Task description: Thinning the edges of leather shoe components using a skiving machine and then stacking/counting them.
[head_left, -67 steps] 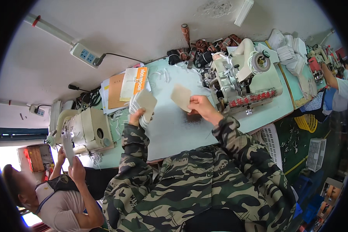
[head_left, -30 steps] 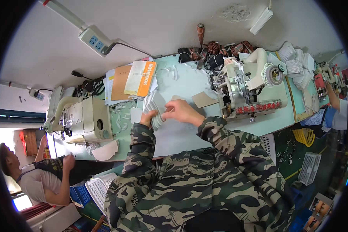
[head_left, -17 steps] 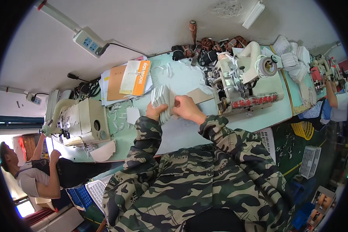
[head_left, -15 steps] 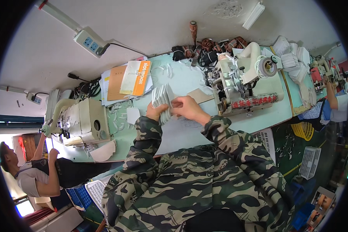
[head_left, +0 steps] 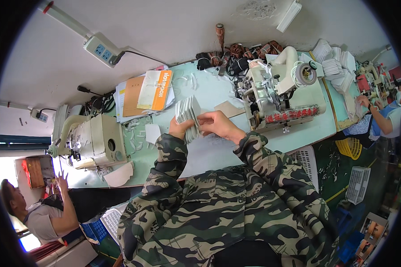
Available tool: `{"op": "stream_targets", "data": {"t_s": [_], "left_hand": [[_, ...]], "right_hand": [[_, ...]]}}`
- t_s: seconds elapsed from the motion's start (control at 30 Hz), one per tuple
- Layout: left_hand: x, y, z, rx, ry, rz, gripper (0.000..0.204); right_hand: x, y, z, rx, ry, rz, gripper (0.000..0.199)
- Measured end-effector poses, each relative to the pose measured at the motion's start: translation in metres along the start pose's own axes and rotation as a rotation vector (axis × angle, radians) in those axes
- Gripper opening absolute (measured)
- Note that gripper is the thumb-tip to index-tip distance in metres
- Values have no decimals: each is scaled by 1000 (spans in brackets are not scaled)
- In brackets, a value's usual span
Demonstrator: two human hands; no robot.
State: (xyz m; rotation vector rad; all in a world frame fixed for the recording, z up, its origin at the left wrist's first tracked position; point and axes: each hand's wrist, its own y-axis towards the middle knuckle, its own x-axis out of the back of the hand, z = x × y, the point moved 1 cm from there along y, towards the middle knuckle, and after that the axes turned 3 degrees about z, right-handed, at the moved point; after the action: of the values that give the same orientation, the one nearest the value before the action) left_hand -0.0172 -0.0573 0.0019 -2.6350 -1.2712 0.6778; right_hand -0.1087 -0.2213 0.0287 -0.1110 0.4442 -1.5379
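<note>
Over the table in front of me, my left hand (head_left: 179, 128) is closed around a stack of thin, flat white pieces (head_left: 188, 109). The stack stands on edge in the grip, its layers fanned slightly. From the right, my right hand (head_left: 221, 126) meets the stack, with thumb and fingers pinched at its side edge. Its fingertips are partly hidden. A small white card-like piece (head_left: 153, 133) lies on the table left of my left hand. Behind my right hand there is a flat beige piece of card (head_left: 229, 109).
A sewing machine (head_left: 280, 95) stands at right, another (head_left: 98, 138) at left. A notebook (head_left: 155, 91) lies on papers. Cord bundles (head_left: 240, 64) and a wooden-handled tool (head_left: 220, 38) sit at the back. White scraps (head_left: 136, 133) litter the table. Co-workers (head_left: 53, 218) are at both sides.
My hands stay at the stack with hardly any shift. The left co-worker has leaned back from the machine, a hand raised with fingers spread. The right co-worker's arm has moved toward the table.
</note>
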Motion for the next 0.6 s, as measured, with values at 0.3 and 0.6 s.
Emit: {"op": "stream_targets", "data": {"t_s": [0.3, 0.6], "left_hand": [[1, -2, 4, -41, 35, 9, 44], [2, -2, 9, -94, 85, -16, 44]], "right_hand": [[-3, 0, -4, 3, -34, -28, 37], [-8, -4, 4, 47, -136, -109, 33]]}}
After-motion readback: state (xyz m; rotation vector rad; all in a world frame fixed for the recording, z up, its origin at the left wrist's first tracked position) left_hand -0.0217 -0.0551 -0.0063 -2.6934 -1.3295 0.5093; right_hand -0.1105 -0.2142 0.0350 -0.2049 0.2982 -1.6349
